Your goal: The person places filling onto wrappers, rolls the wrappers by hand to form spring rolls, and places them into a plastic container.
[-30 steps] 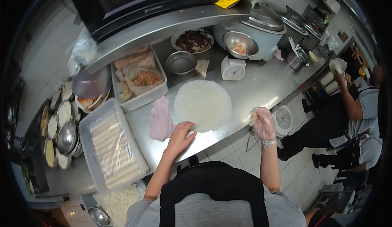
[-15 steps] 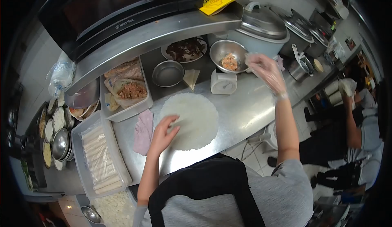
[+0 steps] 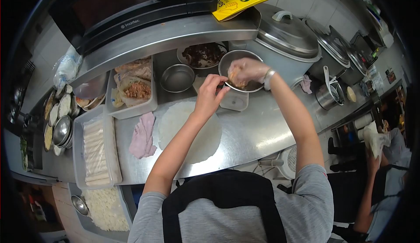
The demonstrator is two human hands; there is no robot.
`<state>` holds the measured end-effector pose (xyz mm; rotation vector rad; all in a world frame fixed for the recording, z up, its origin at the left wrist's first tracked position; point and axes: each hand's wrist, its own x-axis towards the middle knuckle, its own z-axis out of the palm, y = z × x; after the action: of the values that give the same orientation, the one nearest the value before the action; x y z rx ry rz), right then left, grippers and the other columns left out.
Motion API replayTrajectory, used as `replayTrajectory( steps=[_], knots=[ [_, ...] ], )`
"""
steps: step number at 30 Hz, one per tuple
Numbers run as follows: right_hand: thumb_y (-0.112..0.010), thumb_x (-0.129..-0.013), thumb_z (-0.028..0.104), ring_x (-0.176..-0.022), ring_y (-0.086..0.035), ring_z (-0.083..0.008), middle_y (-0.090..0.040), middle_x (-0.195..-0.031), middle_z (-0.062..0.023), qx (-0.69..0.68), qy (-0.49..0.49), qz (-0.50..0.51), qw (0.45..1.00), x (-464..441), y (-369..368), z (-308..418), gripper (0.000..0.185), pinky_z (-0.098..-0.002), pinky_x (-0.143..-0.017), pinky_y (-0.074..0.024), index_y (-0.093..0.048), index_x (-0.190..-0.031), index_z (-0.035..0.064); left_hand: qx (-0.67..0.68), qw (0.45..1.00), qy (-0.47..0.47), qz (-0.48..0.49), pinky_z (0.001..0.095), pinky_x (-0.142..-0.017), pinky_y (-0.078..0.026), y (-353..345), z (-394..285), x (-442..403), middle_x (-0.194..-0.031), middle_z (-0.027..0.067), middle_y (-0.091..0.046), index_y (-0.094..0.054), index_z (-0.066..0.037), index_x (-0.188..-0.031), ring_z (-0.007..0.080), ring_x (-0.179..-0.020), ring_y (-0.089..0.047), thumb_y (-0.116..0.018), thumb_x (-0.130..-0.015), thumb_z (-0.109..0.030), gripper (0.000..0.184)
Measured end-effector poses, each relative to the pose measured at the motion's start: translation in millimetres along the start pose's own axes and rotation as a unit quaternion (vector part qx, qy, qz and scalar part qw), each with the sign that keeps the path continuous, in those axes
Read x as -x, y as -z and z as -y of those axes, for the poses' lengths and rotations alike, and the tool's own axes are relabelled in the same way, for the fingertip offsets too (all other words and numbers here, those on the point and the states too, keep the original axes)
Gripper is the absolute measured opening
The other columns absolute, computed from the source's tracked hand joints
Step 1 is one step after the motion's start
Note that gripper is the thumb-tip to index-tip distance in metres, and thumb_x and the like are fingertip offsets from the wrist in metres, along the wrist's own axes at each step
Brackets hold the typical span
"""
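Observation:
A steel bowl sits on a small white kitchen scale. My left hand is bare and pinches the bowl's near left rim between thumb and fingers. Inside the bowl is my right hand, in a clear plastic glove, its fingers closed around orange-pink minced filling; motion blurs the fingertips. Beneath my left forearm lies a stack of round, thin white wrappers, partly hidden by the arm. A pink cloth rests left of the wrappers.
On the left stand a plastic tub of bagged minced meat and a tub of white rolls. Behind are an empty round pan and a plate of dark food. A metal shelf overhangs the back. Another person works at right.
My right hand has moved left and down into the bowl. My left hand has gone from the wrappers up to the bowl's rim.

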<state>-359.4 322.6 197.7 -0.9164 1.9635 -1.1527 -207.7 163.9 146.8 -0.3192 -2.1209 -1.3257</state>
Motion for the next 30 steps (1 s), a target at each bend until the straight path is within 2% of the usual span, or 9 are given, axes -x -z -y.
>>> replayTrajectory(
  steps=[6, 10, 14, 16, 20, 22, 24, 27, 30],
  knots=[
    [-0.073, -0.072, 0.012, -0.095, -0.059, -0.0153, -0.057, -0.108, -0.0063, -0.155, 0.181, -0.062, 0.969, 71.2, 10.6, 49.2, 0.037, -0.0281, -0.076, -0.0539, -0.057, -0.105, 0.0067, -0.005, 0.998, 0.058, 0.03, 0.0293, -0.073, -0.053, 25.9, -3.6, 14.9, -0.113, 0.0101, -0.058, -0.056, -0.006, -0.125, 0.0184, -0.09, -0.063, -0.067, -0.08, 0.0, 0.047],
    [-0.071, -0.072, 0.008, -0.097, -0.058, -0.0151, -0.057, -0.107, -0.0041, -0.133, 0.14, -0.009, 0.981, 103.0, -51.4, 71.7, 0.038, -0.029, -0.085, -0.0509, -0.057, -0.107, 0.0071, -0.046, 0.992, 0.115, 0.004, 0.0336, -0.072, -0.051, 81.0, 25.7, 67.1, -0.111, 0.0104, -0.061, -0.055, -0.009, -0.125, 0.0219, -0.088, -0.064, -0.066, -0.081, -0.007, 0.045],
    [-0.066, -0.074, 0.013, -0.095, -0.061, -0.0255, -0.06, -0.102, -0.0128, 0.188, 0.145, 0.032, 0.971, 57.0, -151.2, 34.8, 0.035, -0.0337, -0.087, -0.0486, -0.056, -0.107, 0.0037, -0.095, 0.971, 0.214, 0.04, 0.0319, -0.072, -0.051, 124.8, 51.5, 148.2, -0.109, 0.0124, -0.063, -0.06, -0.003, -0.114, 0.0228, -0.087, -0.064, -0.064, -0.083, -0.01, 0.032],
    [-0.07, -0.073, 0.018, -0.101, -0.059, -0.021, -0.062, -0.107, -0.0104, 0.286, 0.15, 0.032, 0.946, 12.9, -196.9, -18.5, 0.045, -0.0325, -0.092, -0.0461, -0.056, -0.113, 0.0031, -0.102, 0.961, 0.248, 0.062, 0.0319, -0.074, -0.05, 132.7, 46.6, 181.2, -0.108, 0.0128, -0.063, -0.061, -0.002, -0.112, 0.0237, -0.087, -0.063, -0.064, -0.082, -0.011, 0.031],
    [-0.069, -0.076, 0.019, -0.105, -0.06, -0.0267, -0.062, -0.114, -0.014, 0.314, 0.156, 0.062, 0.935, -25.4, -226.6, -40.5, 0.046, -0.0373, -0.092, -0.0471, -0.055, -0.116, 0.0023, -0.114, 0.943, 0.291, 0.111, 0.0351, -0.083, -0.048, 143.8, 27.8, 220.3, -0.106, 0.0144, -0.062, -0.061, -0.001, -0.11, 0.0282, -0.094, -0.061, -0.064, -0.082, -0.012, 0.03],
    [-0.068, -0.08, 0.021, -0.106, -0.06, -0.0336, -0.059, -0.12, -0.0177, 0.147, 0.08, 0.06, 0.984, -28.7, -212.4, -32.7, 0.047, -0.0415, -0.093, -0.0465, -0.054, -0.121, 0.002, -0.118, 0.939, 0.303, 0.11, 0.038, -0.088, -0.046, 146.6, 22.8, 229.2, -0.105, 0.0147, -0.062, -0.062, -0.001, -0.109, 0.0312, -0.101, -0.058, -0.064, -0.082, -0.013, 0.029],
    [-0.066, -0.084, 0.024, -0.103, -0.06, -0.0386, -0.056, -0.124, -0.0213, 0.134, 0.116, 0.012, 0.984, -35.5, -217.3, -32.1, 0.048, -0.043, -0.094, -0.0462, -0.053, -0.125, 0.0018, -0.144, 0.949, 0.258, 0.109, 0.0383, -0.089, -0.045, 145.6, 20.7, 235.3, -0.105, 0.0143, -0.062, -0.062, -0.002, -0.109, 0.0323, -0.104, -0.057, -0.063, -0.082, -0.013, 0.029],
    [-0.065, -0.086, 0.026, -0.109, -0.056, -0.0392, -0.052, -0.129, -0.0225, 0.266, 0.055, -0.019, 0.962, -49.7, -246.7, -57.6, 0.047, -0.0443, -0.097, -0.0438, -0.053, -0.124, 0.0013, -0.152, 0.958, 0.218, 0.104, 0.0385, -0.086, -0.046, 137.1, 23.1, 239.6, -0.104, 0.0131, -0.061, -0.062, -0.002, -0.107, 0.0319, -0.1, -0.057, -0.064, -0.082, -0.013, 0.027],
    [-0.065, -0.086, 0.026, -0.114, -0.052, -0.0386, -0.056, -0.123, -0.0207, 0.4, 0.22, -0.166, 0.874, -26.2, -288.8, -83.3, 0.04, -0.0443, -0.096, -0.043, -0.057, -0.118, 0.0022, -0.157, 0.963, 0.19, 0.111, 0.0391, -0.084, -0.045, 134.3, 24.1, 240.9, -0.105, 0.0123, -0.06, -0.062, -0.002, -0.104, 0.0314, -0.097, -0.055, -0.065, -0.08, -0.012, 0.026]
  ],
)
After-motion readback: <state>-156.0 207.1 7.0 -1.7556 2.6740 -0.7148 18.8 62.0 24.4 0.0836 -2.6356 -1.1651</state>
